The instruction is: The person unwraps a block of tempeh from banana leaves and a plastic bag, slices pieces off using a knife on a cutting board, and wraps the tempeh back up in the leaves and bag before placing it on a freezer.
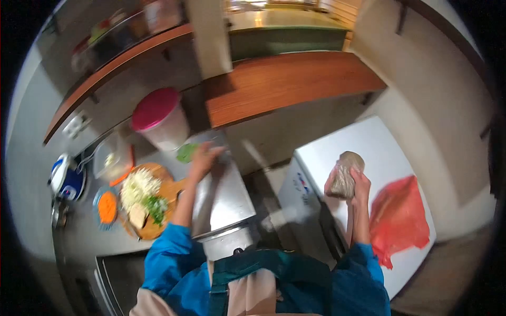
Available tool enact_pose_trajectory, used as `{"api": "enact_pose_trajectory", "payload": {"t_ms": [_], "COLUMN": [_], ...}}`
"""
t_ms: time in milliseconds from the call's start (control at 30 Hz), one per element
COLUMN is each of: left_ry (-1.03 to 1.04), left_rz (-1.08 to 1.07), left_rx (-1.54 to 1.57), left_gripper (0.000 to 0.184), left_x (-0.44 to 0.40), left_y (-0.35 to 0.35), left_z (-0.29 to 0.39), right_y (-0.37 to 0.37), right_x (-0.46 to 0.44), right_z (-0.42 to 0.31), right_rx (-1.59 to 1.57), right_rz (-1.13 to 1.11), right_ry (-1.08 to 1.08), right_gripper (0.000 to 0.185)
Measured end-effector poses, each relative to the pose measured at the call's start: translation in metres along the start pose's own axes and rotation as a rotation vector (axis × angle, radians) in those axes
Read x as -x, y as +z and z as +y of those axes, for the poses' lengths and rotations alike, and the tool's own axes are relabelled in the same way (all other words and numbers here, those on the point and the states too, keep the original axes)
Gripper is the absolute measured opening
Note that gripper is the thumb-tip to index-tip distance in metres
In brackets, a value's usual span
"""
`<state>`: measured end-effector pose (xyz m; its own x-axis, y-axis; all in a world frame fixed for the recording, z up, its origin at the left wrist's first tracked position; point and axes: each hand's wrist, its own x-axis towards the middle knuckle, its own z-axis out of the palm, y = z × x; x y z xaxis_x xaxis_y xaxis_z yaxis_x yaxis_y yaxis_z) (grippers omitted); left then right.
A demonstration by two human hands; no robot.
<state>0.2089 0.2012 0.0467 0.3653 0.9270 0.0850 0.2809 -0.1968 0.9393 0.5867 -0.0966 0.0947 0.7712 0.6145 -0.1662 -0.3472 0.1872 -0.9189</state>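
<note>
My right hand (360, 184) is closed around a packet in clear plastic (343, 176) with greyish-brown contents, held above a white appliance top; what is inside I cannot make out. Reaching over the steel counter, my left hand (203, 159) is somewhat blurred, its fingers stretched out with nothing visible in them. Just beside it lies a small green item (186, 152). A round wooden board (171, 192) left of that arm carries shredded pale vegetable (139, 184), chopped green herbs (156, 208) and a pale cut piece (138, 216).
A red plastic bag (400, 221) lies on the white appliance (369, 134). Behind the board stand a pink-lidded tub (161, 118) and a clear container (113, 160). Left are a bowl of orange food (107, 207) and a blue-white cooker (68, 178). A wooden shelf (295, 81) juts out ahead.
</note>
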Motion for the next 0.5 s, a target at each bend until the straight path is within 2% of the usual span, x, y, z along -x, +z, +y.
{"api": "enact_pose_trajectory", "payload": {"t_ms": [67,100,133,167,200,267,333,433,500], "left_ry": [-0.100,-0.162,-0.154,-0.176,-0.177,-0.142,-0.038,0.040,0.118], "left_rz": [0.123,0.176,0.261,0.220,0.186,0.314,0.266,0.228,0.198], "left_rx": [-0.249,-0.366,-0.645,-0.736,-0.850,-1.119,-1.030,-0.878,-0.705], "left_gripper": [0.062,0.071,0.078,0.078,0.077,0.065,0.053,0.038,0.033], "left_x": [-0.036,-0.054,-0.057,-0.073,-0.054,-0.050,-0.056,-0.070,-0.067], "left_y": [-0.058,-0.086,-0.095,-0.104,-0.093,-0.079,-0.084,-0.096,-0.100], "left_z": [-0.073,-0.107,-0.122,-0.163,-0.128,-0.121,-0.126,-0.132,-0.130], "right_y": [-0.056,-0.086,-0.094,-0.086,-0.090,-0.083,-0.087,-0.080,-0.062], "right_x": [-0.023,-0.044,-0.049,-0.045,-0.049,-0.047,-0.062,-0.055,-0.036], "right_z": [0.001,0.013,0.022,0.019,0.025,0.026,0.021,0.004,-0.005], "right_rx": [-0.024,0.139,0.127,0.150,0.313,0.270,0.926,1.266,1.295], "right_rz": [0.027,0.104,0.206,0.188,0.160,0.141,0.293,0.473,0.574], "right_ry": [0.018,0.126,0.098,0.042,-0.085,-0.141,-0.073,0.113,0.121], "right_gripper": [0.028,0.028,0.028,0.029,0.028,0.036,0.054,0.068,0.069]}}
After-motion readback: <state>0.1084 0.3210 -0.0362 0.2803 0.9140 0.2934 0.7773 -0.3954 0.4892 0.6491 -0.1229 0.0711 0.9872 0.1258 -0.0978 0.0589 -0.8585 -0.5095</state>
